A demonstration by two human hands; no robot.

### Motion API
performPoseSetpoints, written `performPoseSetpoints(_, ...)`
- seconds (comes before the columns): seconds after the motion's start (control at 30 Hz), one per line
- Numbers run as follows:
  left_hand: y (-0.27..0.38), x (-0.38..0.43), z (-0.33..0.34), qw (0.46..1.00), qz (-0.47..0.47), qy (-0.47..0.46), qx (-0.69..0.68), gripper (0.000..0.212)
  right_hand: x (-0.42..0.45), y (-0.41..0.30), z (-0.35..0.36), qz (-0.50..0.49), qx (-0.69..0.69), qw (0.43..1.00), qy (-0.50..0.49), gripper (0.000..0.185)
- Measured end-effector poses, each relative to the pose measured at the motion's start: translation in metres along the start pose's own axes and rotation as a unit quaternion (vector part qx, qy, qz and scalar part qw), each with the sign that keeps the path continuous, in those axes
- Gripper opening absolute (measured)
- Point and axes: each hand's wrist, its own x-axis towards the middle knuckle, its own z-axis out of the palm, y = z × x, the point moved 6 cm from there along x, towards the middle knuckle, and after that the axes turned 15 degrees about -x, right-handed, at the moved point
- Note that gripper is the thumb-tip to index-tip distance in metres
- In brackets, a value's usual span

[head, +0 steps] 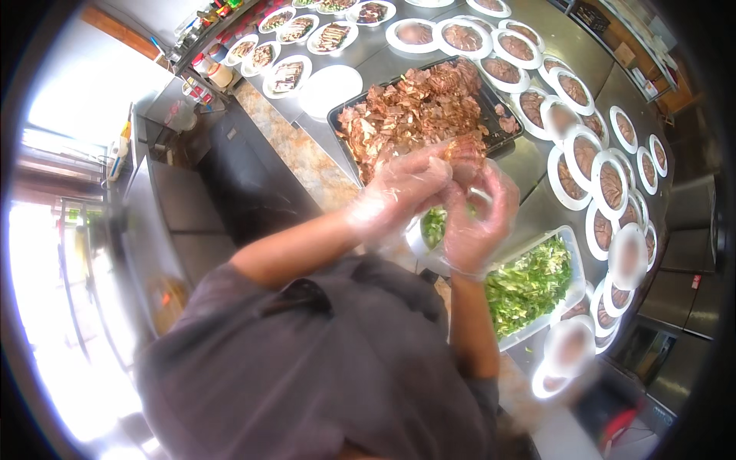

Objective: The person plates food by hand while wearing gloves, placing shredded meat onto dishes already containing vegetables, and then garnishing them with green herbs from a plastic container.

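Observation:
Both my hands wear clear plastic gloves and meet around a bundle of sliced cooked meat (pixel 466 150). My left hand (pixel 399 187) grips it from the left, and my right hand (pixel 480 215) supports it from the right. Just beyond them lies a black tray (pixel 506 137) heaped with sliced brown meat (pixel 414 109). Below the hands, partly hidden by them, is a white dish with chopped greens (pixel 434 227). Close to my right wrist, a clear plastic tub (pixel 569 244) holds many chopped greens (pixel 532 287).
White plates of sliced meat (pixel 575 92) cover the right side of the steel table (pixel 540 201), some stacked overlapping. Several filled plates (pixel 332 38) line the far left. A white plate (pixel 330 91) stands left of the tray. Jars (pixel 218 75) stand by a shelf.

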Motion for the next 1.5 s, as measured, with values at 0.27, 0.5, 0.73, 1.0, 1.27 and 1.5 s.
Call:
performPoseSetpoints(0.27, 0.016, -0.012, -0.021, 0.996, 0.040, -0.007, 0.076, 0.061, -0.002, -0.022, 0.007, -0.019, 0.009, 1.000, 0.005, 0.040)
performPoseSetpoints(0.5, 0.016, -0.009, -0.010, 0.997, 0.008, -0.043, -0.056, 0.066, -0.009, -0.011, -0.008, -0.011, 0.043, 0.999, 0.017, 0.031)
performPoseSetpoints(0.73, 0.013, -0.017, -0.002, 0.997, 0.056, -0.046, 0.005, 0.059, -0.007, -0.019, -0.024, 0.079, 0.123, 0.989, 0.031, 0.030)
performPoseSetpoints(1.0, 0.012, -0.025, 0.002, 0.995, 0.018, -0.042, 0.087, 0.057, 0.006, -0.028, -0.036, 0.005, 0.015, 0.994, -0.108, 0.031)
performPoseSetpoints(1.27, 0.011, -0.032, 0.004, 0.999, 0.022, -0.030, 0.014, 0.065, 0.000, -0.022, -0.044, 0.098, 0.203, 0.969, -0.103, 0.019)
performPoseSetpoints(1.5, 0.012, -0.033, 0.010, 0.986, 0.046, -0.043, 0.154, 0.073, -0.007, -0.015, -0.040, 0.119, 0.173, 0.976, -0.050, 0.022)
